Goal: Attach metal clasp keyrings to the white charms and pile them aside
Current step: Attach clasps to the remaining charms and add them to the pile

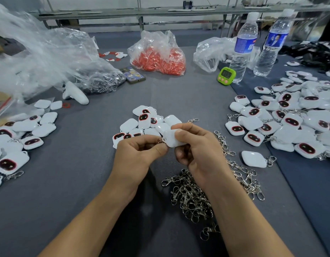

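Both hands are raised just above the grey table surface [188, 93], meeting at the centre of the view. The right hand [195, 147] grasps a white charm [172, 139], plain back side up: the thumb presses on top of it and the remaining fingers curl beneath. The left hand [140, 151] is clenched in a pinch, thumb against forefinger, at the charm's left corner. A small metal ring [161, 140] shows at the left fingertips, touching that corner; whether it has been threaded through the charm cannot be determined.

Directly beyond the fingers lies a small heap of loose charms [144, 123], some face up with a dark red-edged visor, some face down. Below and to the right of the right hand, partly hidden by the wrist, lies a tangle of metal clasp keyrings [192, 197], with a strand running up past the right knuckles.

Well to the right of the fingers lies a large pile of charms with clasps fitted [293, 115]; one finished charm [254, 158] lies apart, near the right wrist. A smaller pile of charms [21, 130] lies far to the left of the left hand.

Far beyond the fingers stand a bag of red parts [158, 56], a green timer [226, 75] and two water bottles [243, 47].
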Available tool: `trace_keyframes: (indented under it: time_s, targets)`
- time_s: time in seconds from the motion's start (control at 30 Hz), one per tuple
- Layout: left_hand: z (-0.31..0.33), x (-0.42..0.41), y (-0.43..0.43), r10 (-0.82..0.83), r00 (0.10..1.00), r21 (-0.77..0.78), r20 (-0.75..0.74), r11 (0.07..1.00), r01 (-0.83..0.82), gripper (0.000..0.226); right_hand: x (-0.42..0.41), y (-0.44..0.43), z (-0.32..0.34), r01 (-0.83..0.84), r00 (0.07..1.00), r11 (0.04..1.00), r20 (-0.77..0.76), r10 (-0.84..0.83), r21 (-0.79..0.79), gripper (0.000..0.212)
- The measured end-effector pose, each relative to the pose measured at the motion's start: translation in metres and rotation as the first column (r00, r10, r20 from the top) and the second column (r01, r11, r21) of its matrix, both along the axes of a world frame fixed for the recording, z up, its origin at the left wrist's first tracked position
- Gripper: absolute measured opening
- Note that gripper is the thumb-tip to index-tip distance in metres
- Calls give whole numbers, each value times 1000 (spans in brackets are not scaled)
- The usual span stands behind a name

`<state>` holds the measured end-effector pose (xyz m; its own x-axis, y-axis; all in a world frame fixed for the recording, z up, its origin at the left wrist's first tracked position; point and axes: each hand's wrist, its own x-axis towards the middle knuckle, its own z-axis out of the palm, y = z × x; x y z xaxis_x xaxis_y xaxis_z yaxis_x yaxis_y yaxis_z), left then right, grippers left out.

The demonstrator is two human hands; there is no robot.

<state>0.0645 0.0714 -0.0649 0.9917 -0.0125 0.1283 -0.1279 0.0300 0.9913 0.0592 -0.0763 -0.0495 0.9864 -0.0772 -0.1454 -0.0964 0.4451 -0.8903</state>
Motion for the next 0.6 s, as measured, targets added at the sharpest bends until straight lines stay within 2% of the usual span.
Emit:
trace_keyframes:
  time_s: [0.07,0.13,0.23,0.3,0.37,0.4,0.43,0.47,0.5,0.57,0.6]
  targets:
    - [0,1,0,8,999,-24,-32,1000,-9,12,1,0,-1,15,1000,1000,-5,-15,7,19]
    - [2,1,0,20,1000,31,-20,999,-20,14,3,1,-4,33,999,999,-3,-34,-17,18]
    - [1,2,4,34,993,289,111,955,-65,20,3,1,-7,75,997,991,28,-73,-108,20]
    - [0,1,7,-29,968,540,249,834,-114,12,3,3,-11,113,993,973,61,-103,-200,21]
    - [-3,0,8,-157,897,752,412,615,-238,20,3,7,-14,151,988,923,96,-124,-353,12]
    - [-3,0,9,-219,860,802,460,519,-296,21,3,9,-15,161,986,885,109,-126,-437,11]
    - [-4,-1,9,-247,841,817,481,473,-329,20,2,11,-16,162,986,858,111,-124,-487,12]
    - [-5,-2,10,-230,846,812,481,482,-331,19,2,12,-16,161,986,858,106,-125,-489,12]
    - [-5,-3,10,-167,876,780,452,551,-297,17,2,12,-15,152,988,885,88,-126,-441,11]
    - [-3,-2,10,-23,954,615,299,769,-174,8,3,8,-11,125,992,951,21,-124,-283,14]
    - [-2,-2,9,-1,979,517,204,849,-107,7,3,6,-8,114,993,972,-16,-120,-205,16]
